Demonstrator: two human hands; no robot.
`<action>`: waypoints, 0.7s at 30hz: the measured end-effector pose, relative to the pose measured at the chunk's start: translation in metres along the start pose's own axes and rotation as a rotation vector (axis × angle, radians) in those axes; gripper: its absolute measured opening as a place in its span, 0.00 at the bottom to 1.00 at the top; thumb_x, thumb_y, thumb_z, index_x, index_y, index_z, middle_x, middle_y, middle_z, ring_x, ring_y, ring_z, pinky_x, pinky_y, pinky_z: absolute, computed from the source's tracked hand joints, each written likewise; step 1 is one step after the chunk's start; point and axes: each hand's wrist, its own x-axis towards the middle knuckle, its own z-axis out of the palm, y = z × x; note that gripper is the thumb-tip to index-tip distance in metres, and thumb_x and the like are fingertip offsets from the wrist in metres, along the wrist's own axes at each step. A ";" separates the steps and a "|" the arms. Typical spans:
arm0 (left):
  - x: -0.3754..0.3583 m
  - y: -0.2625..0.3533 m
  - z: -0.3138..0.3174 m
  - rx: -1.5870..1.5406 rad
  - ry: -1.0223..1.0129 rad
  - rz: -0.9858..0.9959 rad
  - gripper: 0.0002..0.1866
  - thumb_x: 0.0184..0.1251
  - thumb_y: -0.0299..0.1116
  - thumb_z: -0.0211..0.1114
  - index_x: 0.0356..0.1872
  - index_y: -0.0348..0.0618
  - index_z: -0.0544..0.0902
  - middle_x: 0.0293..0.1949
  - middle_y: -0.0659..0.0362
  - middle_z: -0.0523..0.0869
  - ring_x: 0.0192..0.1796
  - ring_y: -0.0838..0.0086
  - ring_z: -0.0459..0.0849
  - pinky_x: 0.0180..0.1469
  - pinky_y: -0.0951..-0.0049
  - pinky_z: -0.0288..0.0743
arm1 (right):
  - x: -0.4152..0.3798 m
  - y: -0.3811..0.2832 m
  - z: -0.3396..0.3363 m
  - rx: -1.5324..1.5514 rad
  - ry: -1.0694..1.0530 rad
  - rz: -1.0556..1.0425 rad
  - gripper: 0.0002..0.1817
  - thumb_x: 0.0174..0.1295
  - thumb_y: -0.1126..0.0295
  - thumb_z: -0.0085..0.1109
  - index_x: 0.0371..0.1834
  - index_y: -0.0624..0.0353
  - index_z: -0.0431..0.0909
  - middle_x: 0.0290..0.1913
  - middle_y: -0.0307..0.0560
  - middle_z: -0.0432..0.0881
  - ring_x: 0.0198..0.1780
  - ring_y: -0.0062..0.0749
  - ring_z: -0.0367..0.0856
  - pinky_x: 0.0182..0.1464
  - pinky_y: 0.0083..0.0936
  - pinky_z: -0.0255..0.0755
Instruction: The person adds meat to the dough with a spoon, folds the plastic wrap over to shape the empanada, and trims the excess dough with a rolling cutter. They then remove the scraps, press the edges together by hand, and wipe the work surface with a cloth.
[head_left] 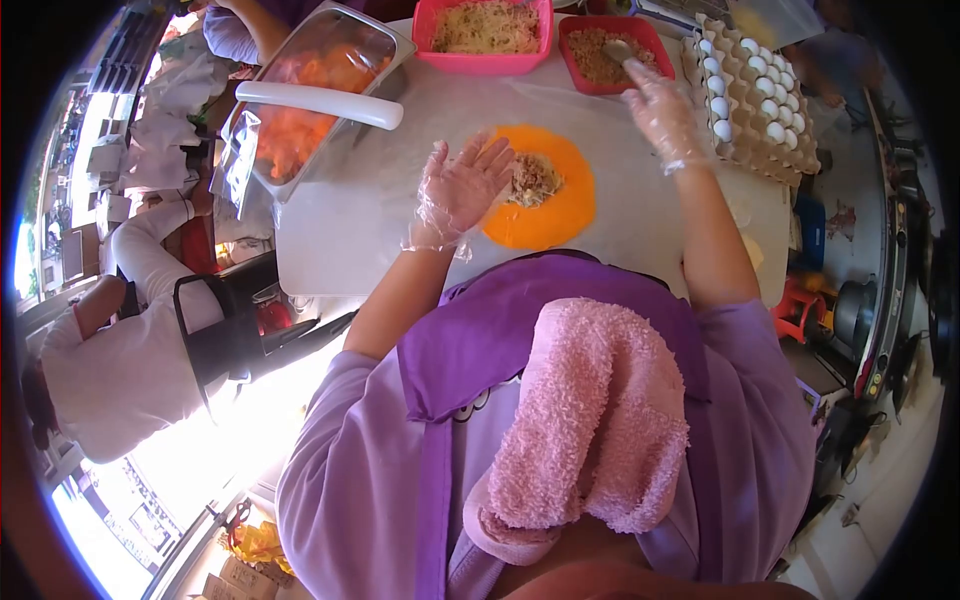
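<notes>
On the white work surface (400, 200) lies a flat orange dough sheet (570, 205), with a mound of shredded pale and brownish filling (533, 180) on it. My left hand (458, 192), in a clear plastic glove, is open with its fingers spread beside the mound, over the sheet's left edge. My right hand (662, 115), also gloved, holds a metal spoon (620, 50) by its handle. The spoon's bowl is at a pink container (668, 62) of brown crumbly filling (595, 58).
A larger pink tub (484, 64) holds pale shredded filling. At the left, a metal tray (400, 45) contains orange dough, with a white rolling pin (320, 104) across it. Egg cartons (725, 165) with white eggs stand at right. Other people (130, 370) are at the left and far side.
</notes>
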 end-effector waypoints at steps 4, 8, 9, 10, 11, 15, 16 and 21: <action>0.001 -0.011 -0.003 0.004 -0.006 -0.015 0.36 0.67 0.56 0.48 0.68 0.39 0.61 0.70 0.44 0.59 0.71 0.54 0.58 0.71 0.55 0.52 | -0.040 -0.088 0.026 0.521 -0.159 -0.197 0.20 0.62 0.68 0.55 0.59 0.57 0.74 0.59 0.46 0.76 0.63 0.38 0.72 0.65 0.33 0.64; -0.002 -0.024 -0.008 0.011 -0.117 -0.080 0.41 0.67 0.65 0.40 0.67 0.40 0.61 0.67 0.46 0.64 0.68 0.54 0.63 0.69 0.54 0.56 | -0.067 -0.153 0.036 0.381 -0.188 -0.500 0.25 0.64 0.62 0.54 0.64 0.53 0.68 0.67 0.46 0.67 0.69 0.43 0.64 0.69 0.44 0.55; -0.005 -0.026 -0.007 0.026 -0.181 -0.089 0.43 0.66 0.68 0.37 0.68 0.38 0.60 0.67 0.47 0.64 0.68 0.55 0.64 0.68 0.54 0.57 | -0.074 -0.158 0.040 0.355 -0.213 -0.501 0.28 0.64 0.59 0.54 0.67 0.52 0.66 0.70 0.47 0.63 0.70 0.45 0.61 0.70 0.48 0.53; -0.004 -0.027 -0.014 0.026 -0.179 -0.092 0.43 0.66 0.68 0.37 0.68 0.38 0.60 0.67 0.47 0.64 0.68 0.55 0.64 0.68 0.54 0.57 | -0.078 -0.155 0.047 0.357 -0.215 -0.498 0.28 0.64 0.59 0.54 0.67 0.52 0.66 0.70 0.47 0.63 0.70 0.45 0.61 0.70 0.48 0.53; -0.002 -0.028 -0.025 -0.066 -0.309 -0.169 0.45 0.66 0.70 0.33 0.68 0.37 0.59 0.67 0.48 0.66 0.68 0.57 0.64 0.68 0.56 0.59 | -0.082 -0.148 0.057 0.312 -0.244 -0.473 0.28 0.65 0.59 0.52 0.68 0.52 0.62 0.71 0.47 0.62 0.72 0.44 0.57 0.70 0.49 0.51; 0.004 -0.034 -0.060 -0.125 -0.437 -0.329 0.46 0.67 0.69 0.32 0.69 0.34 0.55 0.67 0.49 0.65 0.66 0.61 0.68 0.66 0.62 0.61 | -0.098 -0.114 0.084 0.125 -0.251 -0.303 0.26 0.65 0.59 0.52 0.66 0.52 0.67 0.71 0.51 0.60 0.71 0.47 0.58 0.68 0.47 0.54; -0.001 -0.035 -0.049 -0.130 -0.434 -0.326 0.46 0.67 0.69 0.32 0.69 0.34 0.55 0.67 0.49 0.65 0.66 0.61 0.68 0.66 0.62 0.61 | -0.099 -0.106 0.087 0.127 -0.257 -0.306 0.26 0.65 0.59 0.52 0.66 0.52 0.67 0.71 0.51 0.60 0.71 0.47 0.58 0.68 0.47 0.54; -0.006 -0.031 -0.061 0.585 0.077 0.095 0.30 0.74 0.53 0.46 0.58 0.32 0.72 0.55 0.50 0.79 0.57 0.65 0.77 0.61 0.66 0.66 | -0.086 -0.075 0.088 0.393 -0.200 -0.026 0.13 0.60 0.65 0.60 0.45 0.58 0.83 0.55 0.53 0.78 0.55 0.45 0.77 0.55 0.34 0.71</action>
